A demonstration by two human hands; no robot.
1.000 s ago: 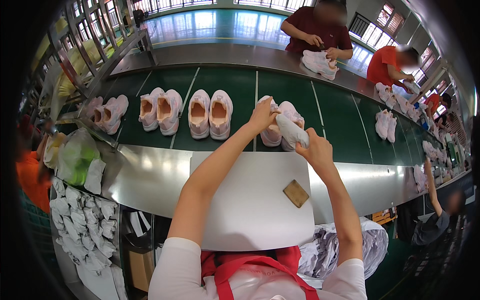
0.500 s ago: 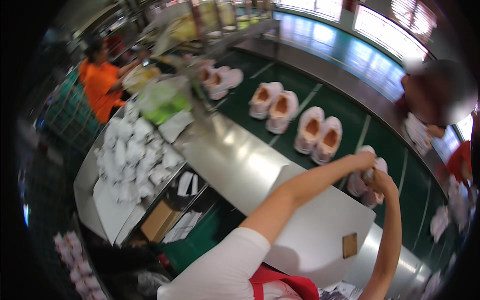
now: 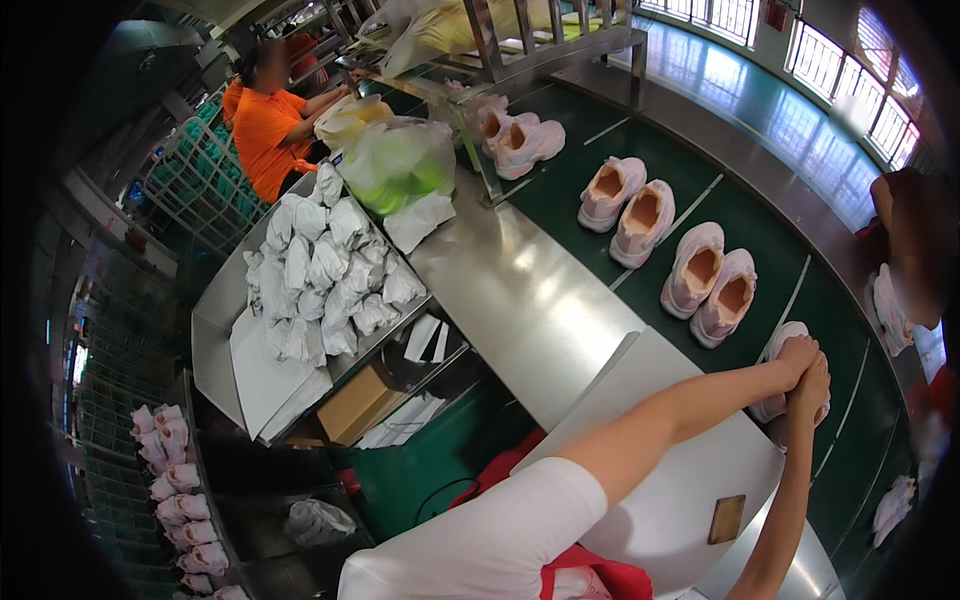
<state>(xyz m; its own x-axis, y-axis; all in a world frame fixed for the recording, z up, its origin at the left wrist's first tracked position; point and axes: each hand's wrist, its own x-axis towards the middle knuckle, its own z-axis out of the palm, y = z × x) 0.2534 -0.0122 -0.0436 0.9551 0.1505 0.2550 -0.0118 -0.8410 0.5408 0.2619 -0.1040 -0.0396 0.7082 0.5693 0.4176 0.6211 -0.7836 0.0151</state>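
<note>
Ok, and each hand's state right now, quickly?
Left hand: at a shoe pair; grip hidden, cannot tell.
Right hand: close against the left, same pair; grip hidden, cannot tell.

A person's left hand (image 3: 795,360) and right hand (image 3: 813,386) come together at arm's length, to the right of the head view, overlapping with the backs uppermost and the fingertips hidden. The left arm (image 3: 690,405), bare beyond a white sleeve (image 3: 475,530), stretches diagonally up and across, nearly straight; the bare right forearm (image 3: 793,480) rises steeply from the lower edge.
</note>
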